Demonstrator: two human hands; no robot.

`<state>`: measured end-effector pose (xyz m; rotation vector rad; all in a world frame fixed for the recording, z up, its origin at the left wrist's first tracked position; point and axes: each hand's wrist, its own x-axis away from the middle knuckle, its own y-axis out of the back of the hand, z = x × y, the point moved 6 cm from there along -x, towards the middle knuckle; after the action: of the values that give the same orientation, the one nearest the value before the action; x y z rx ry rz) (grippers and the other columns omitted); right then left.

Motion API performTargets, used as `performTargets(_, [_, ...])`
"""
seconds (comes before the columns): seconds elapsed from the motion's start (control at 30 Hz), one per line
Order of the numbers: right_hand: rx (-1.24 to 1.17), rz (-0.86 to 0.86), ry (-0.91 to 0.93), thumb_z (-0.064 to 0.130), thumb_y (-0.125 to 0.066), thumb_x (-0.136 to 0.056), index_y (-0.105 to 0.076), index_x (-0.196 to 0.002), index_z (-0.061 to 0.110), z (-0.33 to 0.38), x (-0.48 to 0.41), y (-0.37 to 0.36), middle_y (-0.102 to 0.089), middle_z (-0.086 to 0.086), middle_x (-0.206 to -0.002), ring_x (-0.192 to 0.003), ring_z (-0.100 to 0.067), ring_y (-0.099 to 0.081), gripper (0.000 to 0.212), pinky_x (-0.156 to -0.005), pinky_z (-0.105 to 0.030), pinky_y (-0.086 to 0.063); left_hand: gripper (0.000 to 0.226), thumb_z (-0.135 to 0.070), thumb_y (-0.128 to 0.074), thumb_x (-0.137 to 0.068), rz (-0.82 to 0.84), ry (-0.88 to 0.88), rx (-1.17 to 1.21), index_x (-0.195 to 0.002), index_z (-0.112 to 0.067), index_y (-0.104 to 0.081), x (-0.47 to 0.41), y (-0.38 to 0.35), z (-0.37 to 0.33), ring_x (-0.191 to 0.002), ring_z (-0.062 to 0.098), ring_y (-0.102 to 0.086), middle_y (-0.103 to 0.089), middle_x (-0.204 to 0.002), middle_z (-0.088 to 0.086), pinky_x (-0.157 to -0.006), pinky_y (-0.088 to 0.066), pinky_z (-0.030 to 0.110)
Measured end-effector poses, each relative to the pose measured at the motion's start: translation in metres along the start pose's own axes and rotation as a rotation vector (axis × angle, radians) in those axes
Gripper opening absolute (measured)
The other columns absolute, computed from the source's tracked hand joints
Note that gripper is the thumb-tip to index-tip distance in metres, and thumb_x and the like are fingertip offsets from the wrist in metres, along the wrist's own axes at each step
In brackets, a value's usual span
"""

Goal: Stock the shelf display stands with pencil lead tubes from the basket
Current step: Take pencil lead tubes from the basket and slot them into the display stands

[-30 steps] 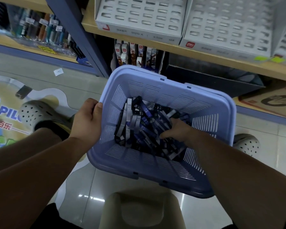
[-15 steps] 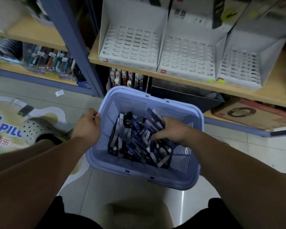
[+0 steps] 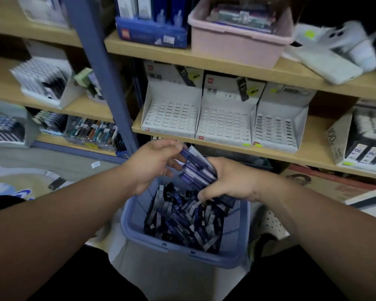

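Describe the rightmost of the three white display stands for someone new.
Find the wooden shelf directly above the blue basket, right of the blue upright. Of three white slotted stands in a row there, it is the right-hand stand. Unlike the left stand and middle stand, its slots look darker and closer packed.

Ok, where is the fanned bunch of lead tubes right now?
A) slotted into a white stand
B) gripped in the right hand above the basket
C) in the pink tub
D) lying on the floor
B: the right hand grips the bunch of lead tubes above the basket, and the left hand pinches its top end.
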<state>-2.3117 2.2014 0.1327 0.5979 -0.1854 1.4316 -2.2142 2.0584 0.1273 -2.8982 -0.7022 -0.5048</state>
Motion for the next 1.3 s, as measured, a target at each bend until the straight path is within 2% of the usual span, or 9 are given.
performTargets(0.17, [-0.064, -0.045, 0.093, -0.006, -0.079, -0.075, -0.064, -0.11, 0.012, 0.031, 0.014, -0.002, -0.068, 0.009, -0.082, -0.076, -0.002, -0.065, 0.042, -0.068, -0.015, -0.051, 0.014, -0.013, -0.062, -0.096, -0.015, -0.09, 0.027, -0.102, -0.004, -0.07, 0.015, -0.015, -0.028, -0.083, 0.025, -0.064, -0.071, -0.092, 0.014, -0.075, -0.055, 0.034])
performTargets(0.27, [-0.123, -0.091, 0.104, -0.007, -0.078, -0.075, -0.063, -0.113, 0.01, 0.029, 0.011, -0.003, -0.07, 0.006, -0.085, -0.079, -0.006, -0.067, 0.044, -0.073, -0.022, -0.054, 0.011, -0.008, -0.066, -0.093, -0.061, -0.055, -0.004, -0.1, -0.003, -0.072, 0.011, -0.016, -0.035, -0.087, 0.03, -0.064, -0.072, -0.093, 0.018, -0.084, -0.054, 0.044])
performTargets(0.37, [-0.175, -0.095, 0.077, -0.006, -0.078, -0.076, -0.065, -0.111, 0.012, 0.022, 0.006, -0.001, -0.072, 0.001, -0.086, -0.082, -0.014, -0.069, 0.042, -0.08, -0.03, -0.058, 0.008, -0.006, -0.067, -0.092, -0.065, -0.01, -0.054, -0.094, -0.009, -0.074, 0.001, -0.017, -0.035, -0.085, 0.026, -0.065, -0.074, -0.09, 0.013, -0.083, -0.055, 0.042])
performTargets(0.5, [-0.229, -0.096, 0.057, -0.005, -0.077, -0.078, -0.065, -0.1, 0.02, 0.018, -0.008, 0.004, -0.072, 0.008, -0.079, -0.08, -0.01, -0.069, 0.036, -0.081, -0.029, -0.057, 0.015, -0.005, -0.065, -0.092, -0.078, 0.006, -0.035, -0.1, -0.016, -0.073, -0.021, -0.014, -0.031, -0.08, 0.015, -0.068, -0.075, -0.086, 0.004, -0.065, -0.054, 0.025])
performTargets(0.63, [-0.279, -0.121, 0.028, -0.004, -0.077, -0.078, -0.067, -0.103, 0.021, 0.013, -0.024, 0.013, -0.071, 0.009, -0.08, -0.08, -0.01, -0.068, 0.037, -0.079, -0.028, -0.056, 0.017, -0.003, -0.065, -0.091, -0.121, 0.008, 0.017, -0.103, -0.013, -0.072, -0.042, -0.01, -0.029, -0.072, 0.013, -0.068, -0.074, -0.083, 0.005, -0.058, -0.052, 0.021])
performTargets(0.83, [-0.348, -0.165, -0.041, 0.01, -0.079, -0.078, -0.068, -0.107, 0.02, 0.001, -0.035, 0.019, -0.07, 0.002, -0.085, -0.082, -0.016, -0.068, 0.033, -0.082, -0.039, -0.055, 0.02, -0.004, -0.064, -0.091, -0.171, -0.013, -0.018, -0.107, -0.015, -0.071, -0.064, 0.005, -0.036, -0.068, 0.015, -0.062, -0.068, -0.08, 0.007, -0.06, -0.049, 0.029])
performTargets(0.93, [-0.377, -0.178, -0.066, 0.01, -0.077, -0.082, -0.068, -0.11, 0.021, -0.002, -0.037, 0.023, -0.072, -0.014, -0.1, -0.09, -0.023, -0.069, 0.032, -0.091, -0.049, -0.055, 0.023, -0.005, -0.06, -0.093, -0.202, -0.03, -0.018, -0.109, -0.019, -0.07, -0.073, 0.011, -0.039, -0.071, 0.016, -0.064, -0.069, -0.083, 0.006, -0.066, -0.051, 0.033])
performTargets(1.1, [-0.462, -0.153, -0.061, 0.002, -0.073, -0.084, -0.068, -0.111, 0.019, 0.0, -0.037, 0.024, -0.074, -0.012, -0.108, -0.091, -0.021, -0.071, 0.033, -0.089, -0.043, -0.057, 0.027, -0.003, -0.054, -0.097, -0.177, -0.031, 0.117, -0.116, -0.017, -0.067, -0.075, 0.017, -0.027, -0.074, 0.022, -0.067, -0.07, -0.095, 0.015, -0.067, -0.052, 0.034])
performTargets(1.3, [-0.623, -0.132, -0.155, 0.004, -0.072, -0.086, -0.07, -0.109, 0.017, -0.007, -0.034, 0.011, -0.073, -0.008, -0.088, -0.083, -0.026, -0.07, 0.026, -0.078, -0.044, -0.059, 0.032, 0.001, -0.048, -0.098, -0.173, 0.039, 0.389, -0.124, -0.01, -0.063, -0.073, 0.027, -0.009, -0.062, 0.021, -0.063, -0.07, -0.075, 0.013, -0.065, -0.054, 0.03])
